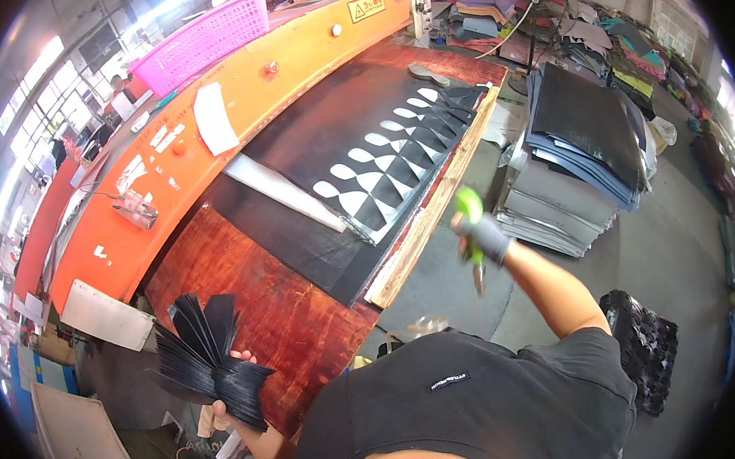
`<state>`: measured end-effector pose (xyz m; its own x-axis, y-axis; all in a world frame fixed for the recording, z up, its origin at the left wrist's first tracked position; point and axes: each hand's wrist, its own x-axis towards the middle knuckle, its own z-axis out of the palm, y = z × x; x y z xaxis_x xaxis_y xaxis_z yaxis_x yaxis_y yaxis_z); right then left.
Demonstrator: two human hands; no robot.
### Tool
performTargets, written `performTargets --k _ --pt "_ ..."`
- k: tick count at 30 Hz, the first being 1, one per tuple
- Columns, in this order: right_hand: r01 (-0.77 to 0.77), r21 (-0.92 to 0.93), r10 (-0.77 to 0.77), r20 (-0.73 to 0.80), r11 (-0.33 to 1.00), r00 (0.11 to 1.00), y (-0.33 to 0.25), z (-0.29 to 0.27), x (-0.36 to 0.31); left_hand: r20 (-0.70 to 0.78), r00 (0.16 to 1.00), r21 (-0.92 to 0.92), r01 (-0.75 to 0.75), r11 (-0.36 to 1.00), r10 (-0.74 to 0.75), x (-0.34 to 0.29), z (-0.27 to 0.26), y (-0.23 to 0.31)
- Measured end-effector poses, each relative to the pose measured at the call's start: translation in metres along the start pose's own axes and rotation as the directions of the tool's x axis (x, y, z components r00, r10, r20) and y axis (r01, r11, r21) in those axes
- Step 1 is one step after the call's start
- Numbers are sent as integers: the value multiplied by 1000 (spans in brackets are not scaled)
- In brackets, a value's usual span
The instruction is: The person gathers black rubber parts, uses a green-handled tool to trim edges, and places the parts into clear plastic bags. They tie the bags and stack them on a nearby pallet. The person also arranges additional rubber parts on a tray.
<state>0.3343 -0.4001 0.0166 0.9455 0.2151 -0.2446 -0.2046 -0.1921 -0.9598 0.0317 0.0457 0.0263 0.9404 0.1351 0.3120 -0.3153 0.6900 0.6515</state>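
Note:
Low on the left, my left hand (236, 381) is closed round a thick stack of black cut sheets (209, 350). The pieces pinch in at the middle and fan apart at their upper end. To the right of the cutting table (270, 308), my right hand (483, 238), in a grey glove, grips a green tool (470, 204). Motion blurs the tool, so its exact kind is unclear; a narrow tip points downward. A black sheet (306, 133) lies across the table, with a row of pale cut-out shapes (361, 202) along its right side.
An orange machine beam (250, 79) spans the table and carries a pink basket (202, 38). A wooden strip (440, 209) edges the table. Stacked sheets (587, 142) stand on the floor at right, with a black textured bundle (639, 351) nearer me. A grey sole-shaped piece (427, 75) lies far back.

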Motion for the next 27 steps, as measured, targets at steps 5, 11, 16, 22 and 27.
performTargets --k 5,11,16,22,27 --pt "-115 171 163 -304 979 939 -10 -36 41 -80 996 132 49 990 -39 3 -1 1" --pt "-45 -278 236 706 960 667 10 55 -61 -113 993 72 -29 997 37 2 -2 -4" --pt "32 -302 226 776 953 588 -44 89 -78 -153 987 73 -44 996 55 0 -7 -9" --pt "3 -487 393 709 873 586 -26 130 -72 -188 967 51 -163 985 170 -11 -14 -11" --pt "146 -324 212 838 935 502 -21 119 -71 -165 944 123 -269 955 287 -40 -12 5"
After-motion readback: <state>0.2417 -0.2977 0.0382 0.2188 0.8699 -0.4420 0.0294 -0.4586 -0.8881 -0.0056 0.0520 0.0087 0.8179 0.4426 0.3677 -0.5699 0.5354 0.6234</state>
